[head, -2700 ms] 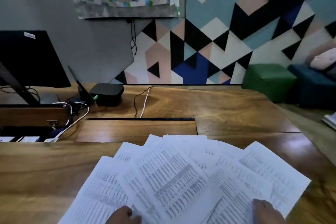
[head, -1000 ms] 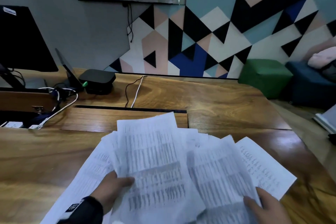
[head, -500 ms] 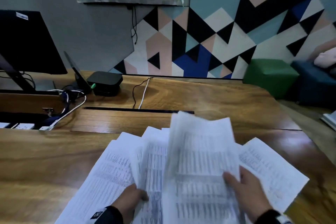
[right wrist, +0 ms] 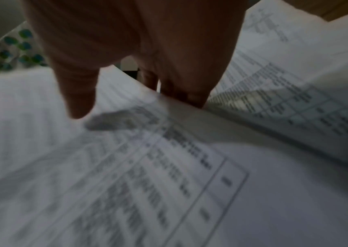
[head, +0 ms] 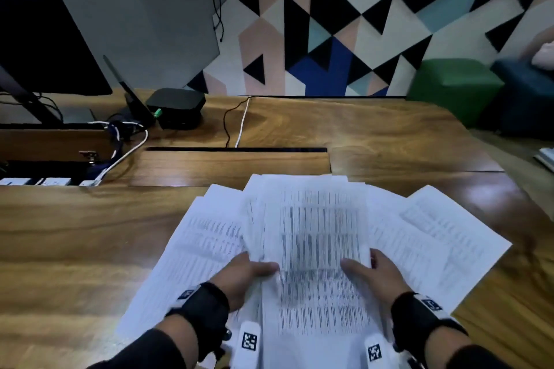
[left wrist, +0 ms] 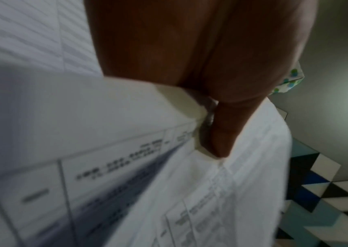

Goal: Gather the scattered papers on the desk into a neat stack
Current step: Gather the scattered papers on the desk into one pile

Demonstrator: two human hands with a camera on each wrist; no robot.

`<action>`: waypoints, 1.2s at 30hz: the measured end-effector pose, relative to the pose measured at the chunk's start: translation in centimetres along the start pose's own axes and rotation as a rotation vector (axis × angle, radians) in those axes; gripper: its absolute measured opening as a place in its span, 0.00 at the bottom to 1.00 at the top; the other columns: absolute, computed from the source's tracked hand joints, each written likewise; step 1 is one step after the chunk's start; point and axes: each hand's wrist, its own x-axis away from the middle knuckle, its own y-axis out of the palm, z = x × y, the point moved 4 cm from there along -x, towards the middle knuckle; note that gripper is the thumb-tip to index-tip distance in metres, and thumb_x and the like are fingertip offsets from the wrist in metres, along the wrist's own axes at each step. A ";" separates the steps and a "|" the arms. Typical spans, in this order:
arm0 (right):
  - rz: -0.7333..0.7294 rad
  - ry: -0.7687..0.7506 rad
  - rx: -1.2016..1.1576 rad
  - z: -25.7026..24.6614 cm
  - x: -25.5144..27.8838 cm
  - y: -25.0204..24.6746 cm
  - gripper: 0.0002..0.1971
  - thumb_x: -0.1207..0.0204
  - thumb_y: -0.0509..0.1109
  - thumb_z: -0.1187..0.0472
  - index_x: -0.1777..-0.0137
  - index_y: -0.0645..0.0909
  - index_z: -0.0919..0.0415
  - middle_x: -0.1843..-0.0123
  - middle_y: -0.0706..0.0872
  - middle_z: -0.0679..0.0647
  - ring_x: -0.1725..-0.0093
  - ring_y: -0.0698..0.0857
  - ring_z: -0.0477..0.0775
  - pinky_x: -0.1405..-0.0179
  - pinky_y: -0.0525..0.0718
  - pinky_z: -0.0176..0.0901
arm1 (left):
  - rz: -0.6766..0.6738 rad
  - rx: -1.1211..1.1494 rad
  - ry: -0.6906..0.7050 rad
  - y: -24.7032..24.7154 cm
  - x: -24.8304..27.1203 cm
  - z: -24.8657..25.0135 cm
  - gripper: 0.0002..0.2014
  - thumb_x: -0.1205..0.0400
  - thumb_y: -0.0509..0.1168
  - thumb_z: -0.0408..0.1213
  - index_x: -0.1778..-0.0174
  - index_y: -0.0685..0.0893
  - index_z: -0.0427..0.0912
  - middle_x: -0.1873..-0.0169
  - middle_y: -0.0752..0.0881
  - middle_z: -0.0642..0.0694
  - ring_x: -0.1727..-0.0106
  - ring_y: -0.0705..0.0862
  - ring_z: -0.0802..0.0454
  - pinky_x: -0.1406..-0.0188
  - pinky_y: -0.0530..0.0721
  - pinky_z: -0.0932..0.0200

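Several white printed sheets lie fanned on the wooden desk (head: 75,243). A middle bundle of papers (head: 317,237) stands squared up between my hands. My left hand (head: 245,274) pinches its left edge, thumb on top, fingers hidden beneath. My right hand (head: 370,272) pinches the right edge the same way. In the left wrist view my thumb (left wrist: 221,133) presses on the sheets (left wrist: 105,133). In the right wrist view my thumb (right wrist: 78,93) lies on the top sheet (right wrist: 126,175). A loose sheet (head: 201,243) sticks out to the left, and loose sheets (head: 443,237) to the right.
A black monitor (head: 45,39), a small black box (head: 177,106) and cables (head: 129,147) occupy the desk's far left. A hinged wooden flap (head: 227,168) sits behind the papers. Green (head: 452,84) and dark blue (head: 524,93) stools stand at the right, past the desk's edge.
Since a second ago both hands have drawn the middle sheets together from a wide fan into one centred bundle, and the right hand moved left onto its edge.
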 end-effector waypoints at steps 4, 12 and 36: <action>-0.171 0.194 -0.142 0.1 0.9 0.2 0.34 0.41 0.88 0.56 0.35 0.83 0.65 0.35 0.89 0.57 0.31 0.83 0.57 0.19 0.70 0.64 | -0.089 0.030 -0.039 -0.4 0.8 0.7 0.26 0.28 0.76 0.32 0.32 0.84 0.29 0.37 0.89 0.32 0.33 0.86 0.34 0.23 0.75 0.36; 0.108 0.037 0.060 0.0 1.1 -0.8 0.12 0.23 0.77 0.64 0.42 0.86 0.66 0.51 0.92 0.60 0.48 0.91 0.64 0.34 0.85 0.63 | 0.718 -0.809 -0.033 -9.9 0.4 1.3 0.43 0.33 0.77 0.58 0.26 0.76 0.36 0.29 0.82 0.35 0.29 0.79 0.35 0.32 0.80 0.44; 0.295 0.085 0.234 3.7 0.8 -2.7 0.09 0.22 0.75 0.63 0.47 0.84 0.68 0.46 0.90 0.70 0.47 0.89 0.68 0.39 0.86 0.61 | 0.582 -0.779 -0.275 -14.5 1.1 -0.2 0.29 0.45 0.86 0.50 0.54 0.89 0.39 0.65 0.94 0.42 0.66 0.93 0.42 0.60 0.93 0.48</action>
